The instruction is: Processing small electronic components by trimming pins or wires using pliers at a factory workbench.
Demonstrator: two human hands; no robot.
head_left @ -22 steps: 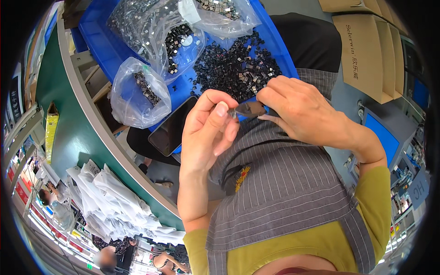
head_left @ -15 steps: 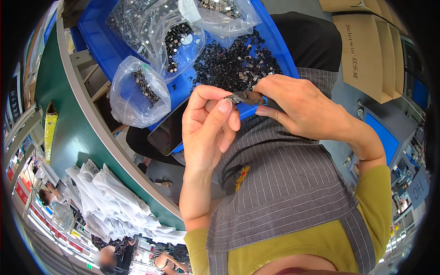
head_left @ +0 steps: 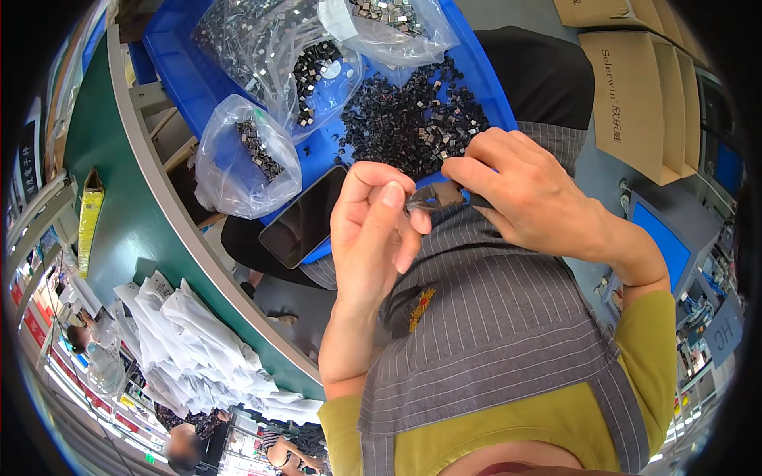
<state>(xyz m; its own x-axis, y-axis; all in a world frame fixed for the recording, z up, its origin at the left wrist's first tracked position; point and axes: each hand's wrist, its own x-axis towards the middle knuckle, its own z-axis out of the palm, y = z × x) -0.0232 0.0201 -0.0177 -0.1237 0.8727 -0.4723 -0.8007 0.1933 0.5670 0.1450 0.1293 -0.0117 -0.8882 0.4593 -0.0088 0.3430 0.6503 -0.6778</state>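
Metal-looking, the part (head_left: pixel 409 205), probably light and stiff, wants an edge pinch; the left grip (head_left: pixel 367 228) pinches it, the right grip (head_left: pixel 528 194) holds the tool (head_left: pixel 443 195).

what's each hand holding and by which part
The right hand grips a dark metal plier-like tool by its hidden handle end; the left hand pinches a tiny, unclear piece between fingertips.

Blue tray (head_left: pixel 176 71) beneath a loose heap of small dark pieces (head_left: pixel 405 119) and several clear bags (head_left: pixel 221 181).
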